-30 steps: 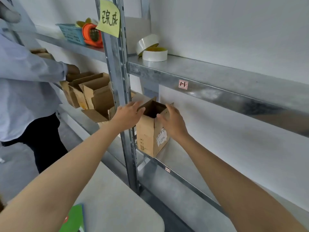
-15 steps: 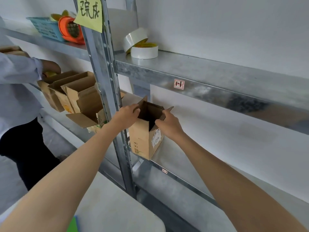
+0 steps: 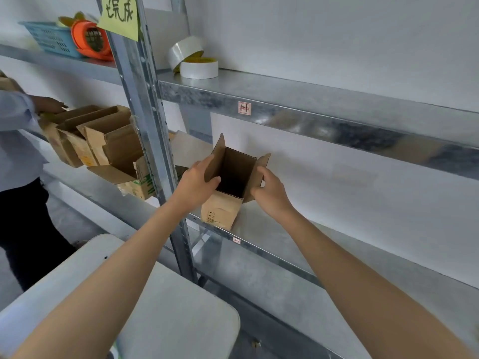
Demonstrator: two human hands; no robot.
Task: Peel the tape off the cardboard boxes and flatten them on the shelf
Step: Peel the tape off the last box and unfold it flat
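A small brown cardboard box [image 3: 221, 209] stands upright at the front edge of the middle metal shelf [image 3: 298, 237], its top flaps open and its dark inside showing. My left hand [image 3: 197, 183] grips the box's left wall, thumb hooked over the rim into the opening. My right hand [image 3: 269, 189] grips the right wall and flap from outside. No tape is visible on the box from here.
A steel upright post [image 3: 153, 141] stands just left of the box. Several open cardboard boxes [image 3: 103, 141] sit on the neighbouring shelf, where another person's hand [image 3: 51, 106] works. Tape rolls [image 3: 194, 60] lie on the upper shelf. A grey table [image 3: 168, 314] is below my arms.
The box's flaps have spread wider and its opening now faces me more. My left thumb has moved inside the rim; both hands kept hold of the box.
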